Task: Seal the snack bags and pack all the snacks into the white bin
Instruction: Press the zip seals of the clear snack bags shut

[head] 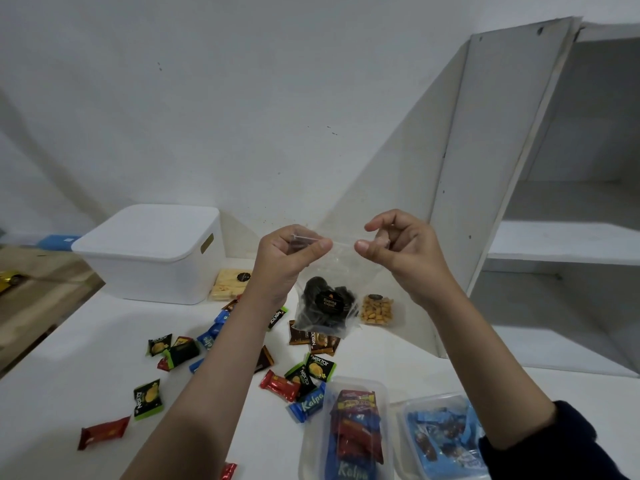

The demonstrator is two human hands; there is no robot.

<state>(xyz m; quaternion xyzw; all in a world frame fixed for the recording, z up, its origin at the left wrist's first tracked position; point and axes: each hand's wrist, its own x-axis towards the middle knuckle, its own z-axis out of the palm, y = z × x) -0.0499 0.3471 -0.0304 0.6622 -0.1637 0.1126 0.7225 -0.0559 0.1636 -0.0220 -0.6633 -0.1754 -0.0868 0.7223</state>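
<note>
We held the clear snack bag (325, 299) up by its zip strip.
Our left hand (289, 252) and right hand (391, 245) pinched it; it looked light, limp, slippery.

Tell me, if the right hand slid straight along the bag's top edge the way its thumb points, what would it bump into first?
Most likely the left hand. The right hand pinches the clear snack bag at its top edge, thumb aimed leftward, and only a short bare stretch of the seal separates the two thumbs. Depth looks about equal.

Both hands — left hand (289, 252), right hand (398, 249) — pinch the top edge of a clear plastic zip bag of dark snacks (325, 306) above the white table (69, 375).
</note>
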